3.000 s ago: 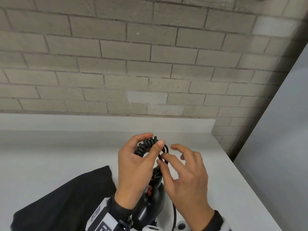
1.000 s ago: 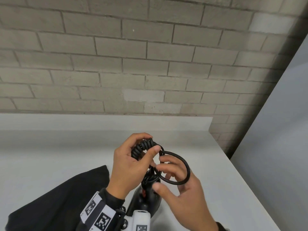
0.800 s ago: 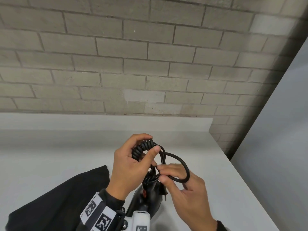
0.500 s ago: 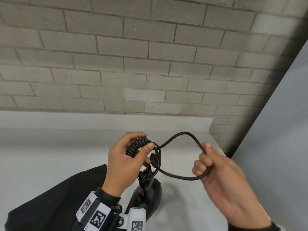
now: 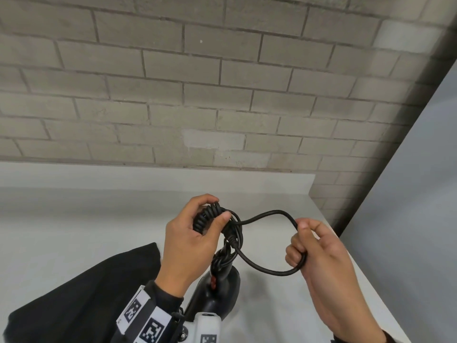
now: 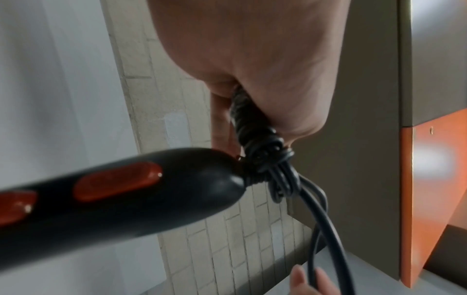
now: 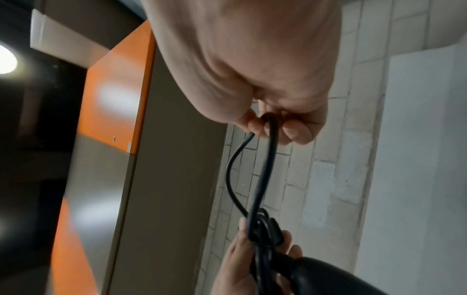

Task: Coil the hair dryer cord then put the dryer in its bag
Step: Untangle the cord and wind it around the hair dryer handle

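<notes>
Grey brick wall (image 5: 173, 95) at the back, just one, filling most of the head view. One white table (image 5: 74, 231) below it. One black bag (image 5: 81, 300) lying flat on the table at the near left, just beside the left forearm. One hair dryer (image 5: 217, 293), glossy black plastic, handle pointing up, held off to the right of the bag and not inside it; two orange-red switches on the handle in the left wrist view. One cord (image 5: 267, 268), black, mostly wound into a tight bundle at the top of the handle, with a single loose loop stretching out to the right. Two bare hands. Left hand (image 5: 188, 241) wrapped round the coiled bundle, thumb pressed on the side of it, fingers curled over the top. Right hand (image 5: 316, 248) curled round the far end of the loose loop, pinching it between thumb and forefinger, well apart from the left. Can't tell where the plug sits.
</notes>
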A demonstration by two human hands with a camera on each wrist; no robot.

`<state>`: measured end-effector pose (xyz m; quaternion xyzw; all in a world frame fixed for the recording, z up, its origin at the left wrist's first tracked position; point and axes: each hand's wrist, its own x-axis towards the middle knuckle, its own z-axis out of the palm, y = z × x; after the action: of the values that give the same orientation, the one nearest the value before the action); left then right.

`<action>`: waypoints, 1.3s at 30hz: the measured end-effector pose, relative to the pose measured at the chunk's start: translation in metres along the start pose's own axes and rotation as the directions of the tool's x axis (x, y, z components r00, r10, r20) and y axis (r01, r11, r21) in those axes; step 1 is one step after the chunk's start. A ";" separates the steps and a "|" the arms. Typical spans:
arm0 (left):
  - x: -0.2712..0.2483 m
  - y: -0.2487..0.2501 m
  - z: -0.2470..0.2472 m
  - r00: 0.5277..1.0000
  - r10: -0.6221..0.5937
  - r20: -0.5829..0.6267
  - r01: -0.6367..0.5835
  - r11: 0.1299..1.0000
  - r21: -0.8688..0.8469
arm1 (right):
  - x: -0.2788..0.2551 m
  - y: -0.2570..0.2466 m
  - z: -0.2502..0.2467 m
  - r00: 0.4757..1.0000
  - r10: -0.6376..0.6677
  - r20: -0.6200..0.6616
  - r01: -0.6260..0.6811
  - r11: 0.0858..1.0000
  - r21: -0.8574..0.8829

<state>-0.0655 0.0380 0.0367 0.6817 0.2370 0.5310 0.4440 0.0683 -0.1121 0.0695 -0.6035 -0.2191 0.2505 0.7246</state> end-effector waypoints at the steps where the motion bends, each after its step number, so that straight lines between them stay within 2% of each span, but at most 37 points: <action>1: 0.000 -0.001 0.000 1.000 -0.022 0.007 0.023 0.999 -0.026 | 0.000 0.004 0.000 0.998 -0.062 -0.022 0.060 0.995 -0.086; 3: -0.002 -0.001 0.001 0.999 -0.046 -0.003 0.046 0.998 -0.049 | -0.006 0.013 0.004 0.959 -0.275 -0.064 0.240 0.915 -0.325; 4: -0.003 0.000 0.002 0.999 -0.045 -0.011 0.044 0.998 -0.043 | -0.010 0.016 0.007 0.907 -0.414 -0.075 0.337 0.821 -0.460; 6: -0.006 0.003 0.005 0.999 -0.041 -0.021 0.040 0.999 -0.035 | -0.023 0.016 0.017 0.723 -0.691 -0.001 0.561 0.589 -0.582; 7: -0.007 0.004 0.006 0.999 -0.041 -0.025 0.040 0.999 -0.033 | -0.028 0.018 0.022 0.661 -0.745 0.089 0.636 0.494 -0.593; 8: -0.007 0.004 0.007 0.999 -0.039 -0.030 0.038 0.999 -0.029 | -0.032 0.021 0.026 0.650 -0.737 0.185 0.674 0.446 -0.589; 9: -0.008 0.004 0.007 0.999 -0.036 -0.030 0.035 0.999 -0.020 | -0.034 0.025 0.029 0.703 -0.658 0.270 0.656 0.453 -0.603; 10: -0.008 0.005 0.006 0.999 -0.030 -0.028 0.030 1.000 -0.007 | -0.035 0.029 0.031 0.780 -0.530 0.332 0.600 0.487 -0.634; 11: -0.009 0.005 0.005 0.999 -0.022 -0.026 0.022 1.000 0.006 | -0.035 0.034 0.032 0.836 -0.394 0.382 0.543 0.499 -0.675; 12: -0.008 0.007 0.004 1.000 -0.014 -0.025 0.014 1.000 0.016 | -0.035 0.039 0.030 0.853 -0.310 0.421 0.522 0.486 -0.701; 16: -0.008 0.012 -0.002 1.000 0.014 0.001 -0.014 0.999 0.046 | -0.030 0.024 0.022 0.786 -0.244 0.568 0.614 0.419 -0.670; 19: -0.011 0.013 -0.003 0.998 0.011 0.057 -0.014 0.999 0.049 | -0.024 0.003 0.010 0.714 -0.161 0.682 0.684 0.368 -0.630; 20: -0.013 0.014 -0.002 0.997 0.002 0.078 -0.006 0.999 0.044 | -0.022 -0.001 0.006 0.685 -0.140 0.715 0.714 0.323 -0.621; 23: -0.010 0.014 -0.001 0.995 -0.063 0.083 0.062 0.998 0.022 | -0.019 -0.017 -0.001 0.610 -0.185 0.770 0.787 0.254 -0.563; 24: -0.007 0.013 -0.003 0.994 -0.097 0.055 0.097 0.995 0.002 | -0.021 -0.025 -0.001 0.588 -0.230 0.776 0.805 0.262 -0.532; 26: 0.001 0.009 -0.007 0.987 -0.163 0.006 0.163 0.985 -0.055 | -0.025 -0.037 -0.004 0.562 -0.319 0.763 0.817 0.356 -0.453; 28: 0.006 0.007 -0.012 0.983 -0.184 -0.016 0.183 0.980 -0.080 | -0.026 -0.040 -0.008 0.556 -0.351 0.753 0.797 0.483 -0.363; 30: 0.007 0.007 -0.014 0.982 -0.185 -0.020 0.183 0.979 -0.087 | -0.019 -0.032 -0.013 0.576 -0.362 0.733 0.778 0.518 -0.355; 31: 0.006 0.008 -0.015 0.982 -0.187 -0.016 0.185 0.979 -0.090 | -0.014 -0.023 -0.015 0.597 -0.363 0.715 0.777 0.484 -0.403; 33: 0.003 0.008 -0.014 0.982 -0.190 -0.003 0.189 0.978 -0.094 | 0.001 0.002 -0.021 0.608 -0.375 0.700 0.794 0.284 -0.538; 35: 0.002 0.008 -0.011 0.981 -0.194 0.012 0.194 0.976 -0.098 | 0.014 0.034 -0.027 0.588 -0.361 0.724 0.797 0.104 -0.595; 37: 0.000 0.009 -0.008 0.981 -0.191 0.029 0.193 0.977 -0.096 | 0.020 0.057 -0.031 0.576 -0.345 0.741 0.805 0.078 -0.589; 39: -0.001 0.011 -0.005 0.982 -0.184 0.041 0.187 0.978 -0.088 | 0.020 0.067 -0.032 0.524 -0.442 0.728 0.839 0.121 -0.530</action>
<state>-0.0723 0.0333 0.0458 0.6441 0.2676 0.4865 0.5261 0.0973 -0.1139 -0.0020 -0.6436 -0.6957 -0.1272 0.2926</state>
